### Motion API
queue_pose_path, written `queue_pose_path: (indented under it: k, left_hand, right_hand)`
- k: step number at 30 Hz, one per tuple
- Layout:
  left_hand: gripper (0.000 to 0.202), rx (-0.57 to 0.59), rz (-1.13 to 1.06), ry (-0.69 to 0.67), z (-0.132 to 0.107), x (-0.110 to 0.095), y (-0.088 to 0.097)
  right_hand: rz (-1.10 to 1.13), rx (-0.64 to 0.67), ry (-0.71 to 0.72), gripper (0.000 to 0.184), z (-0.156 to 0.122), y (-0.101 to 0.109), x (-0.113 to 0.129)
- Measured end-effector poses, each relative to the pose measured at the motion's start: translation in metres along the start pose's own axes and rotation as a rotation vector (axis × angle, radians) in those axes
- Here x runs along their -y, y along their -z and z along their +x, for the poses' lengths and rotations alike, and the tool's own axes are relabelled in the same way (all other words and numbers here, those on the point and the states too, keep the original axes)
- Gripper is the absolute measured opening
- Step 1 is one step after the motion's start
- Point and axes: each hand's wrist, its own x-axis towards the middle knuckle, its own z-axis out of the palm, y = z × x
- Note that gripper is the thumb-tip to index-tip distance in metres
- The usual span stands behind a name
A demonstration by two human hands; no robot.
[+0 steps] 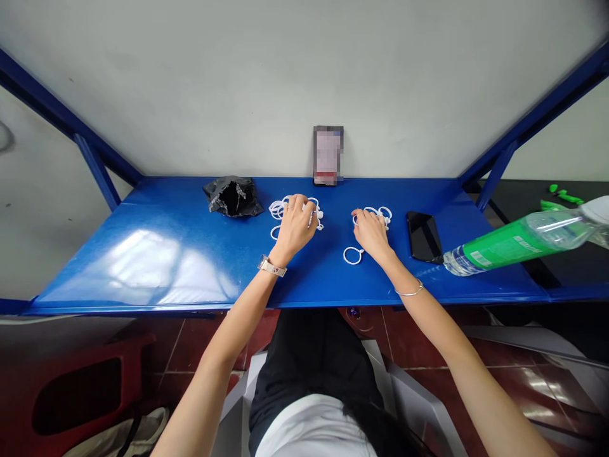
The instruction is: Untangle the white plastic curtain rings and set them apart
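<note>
On the blue table, my left hand is over a cluster of thin white plastic rings. Its fingers curl down among them, and a ring shows beside the thumb; the fingertips are partly hidden. My right hand bends over a second group of white rings to the right. Its fingers close at the edge of one ring, which peeks out at the fingertips. A single white ring with a small tab lies flat just left of my right wrist, apart from both groups.
A crumpled black plastic bag sits open at the back left. One phone leans upright against the wall; another black phone lies to the right. A green-labelled bottle stands at the right. Blue braces flank the table.
</note>
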Motion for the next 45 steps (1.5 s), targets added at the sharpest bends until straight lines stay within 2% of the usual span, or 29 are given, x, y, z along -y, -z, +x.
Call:
queue_pose_path:
  k: [3,5,7,9,12,15,17,20,23,26,29,31,33,36,41,45]
  left_hand:
    - [0.011,0.028,-0.055,-0.080,-0.001,-0.004,-0.001]
    - [0.013,0.035,-0.094,-0.120,-0.002,-0.006,-0.004]
    - [0.015,0.049,-0.126,-0.148,-0.003,-0.006,-0.006]
    - [0.019,0.077,-0.145,-0.183,-0.004,-0.007,-0.007]
    - [0.028,0.124,-0.151,-0.254,-0.004,-0.008,-0.006]
    - [0.033,0.137,-0.138,-0.315,-0.005,-0.010,-0.005]
    - [0.031,0.123,-0.118,-0.343,-0.005,-0.011,-0.005]
    - [0.027,0.093,-0.080,-0.355,-0.006,-0.011,-0.007]
    - [0.022,0.077,-0.062,-0.347,-0.007,-0.011,-0.010]
    - [0.020,0.069,-0.118,-0.356,-0.007,-0.012,-0.011]
    - [0.023,0.073,-0.276,-0.331,-0.006,-0.014,-0.010]
    - [0.025,0.081,-0.417,-0.276,-0.005,-0.015,-0.008]
    - [0.028,0.104,-0.566,-0.188,-0.003,-0.016,-0.004]
    - [0.032,0.198,-0.817,-0.013,-0.001,-0.016,0.001]
    - [0.042,0.394,-1.248,0.211,0.000,-0.016,0.001]
    - [0.042,0.454,-1.465,0.353,0.000,-0.020,0.000]
  right_hand:
    - [0.051,0.020,0.039,0.038,0.001,0.001,0.005]
    - [0.165,0.032,0.071,0.037,0.002,0.003,0.007]
    - [0.389,0.047,0.087,0.034,0.003,0.004,0.009]
    - [0.710,0.079,0.055,0.029,0.004,0.008,0.012]
    - [1.226,0.199,-0.090,0.029,0.005,0.016,0.017]
    - [1.643,0.340,-0.310,0.031,0.007,0.026,0.019]
    - [1.840,0.415,-0.437,0.028,0.008,0.032,0.019]
    - [2.019,0.494,-0.535,0.023,0.010,0.035,0.019]
    - [2.052,0.527,-0.579,0.021,0.010,0.031,0.020]
    - [1.896,0.472,-0.552,0.014,0.009,0.023,0.021]
    - [1.550,0.273,-0.355,0.005,0.008,0.017,0.022]
    - [1.306,0.122,-0.182,0.015,0.006,0.017,0.024]
    - [1.193,0.075,-0.044,0.029,0.004,0.018,0.026]
    - [1.295,0.198,0.021,0.038,0.001,0.021,0.030]
    - [1.581,0.395,-0.099,0.038,-0.001,0.021,0.037]
    - [1.733,0.463,-0.187,0.046,-0.001,0.018,0.042]
